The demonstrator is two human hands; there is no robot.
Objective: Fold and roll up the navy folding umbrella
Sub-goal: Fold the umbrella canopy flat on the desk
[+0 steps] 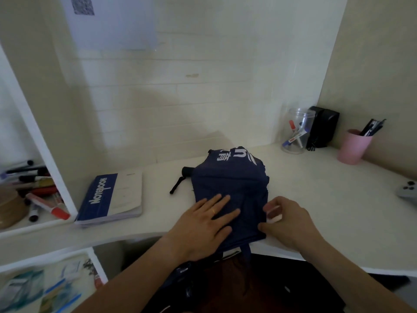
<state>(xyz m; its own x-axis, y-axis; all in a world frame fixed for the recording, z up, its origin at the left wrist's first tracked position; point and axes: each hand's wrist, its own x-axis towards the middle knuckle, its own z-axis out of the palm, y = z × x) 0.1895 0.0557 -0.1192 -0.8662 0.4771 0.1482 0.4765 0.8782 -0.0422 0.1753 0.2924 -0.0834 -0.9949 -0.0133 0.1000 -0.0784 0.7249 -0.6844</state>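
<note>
The navy folding umbrella [232, 184] lies collapsed on the white desk, its cloth spread flat, white lettering at the far end. Its black handle and wrist strap [180, 180] stick out to the left. My left hand [203, 224] rests flat on the near part of the cloth, fingers spread. My right hand [286, 219] pinches the cloth's right edge between thumb and fingers. A navy strap [247, 251] hangs over the desk's front edge.
A blue and white notebook [110, 197] lies left of the umbrella. A clear jar of markers [296, 132], a black box [322, 126] and a pink cup of pens [354, 146] stand at the back right. Shelves with markers [38, 195] are at left.
</note>
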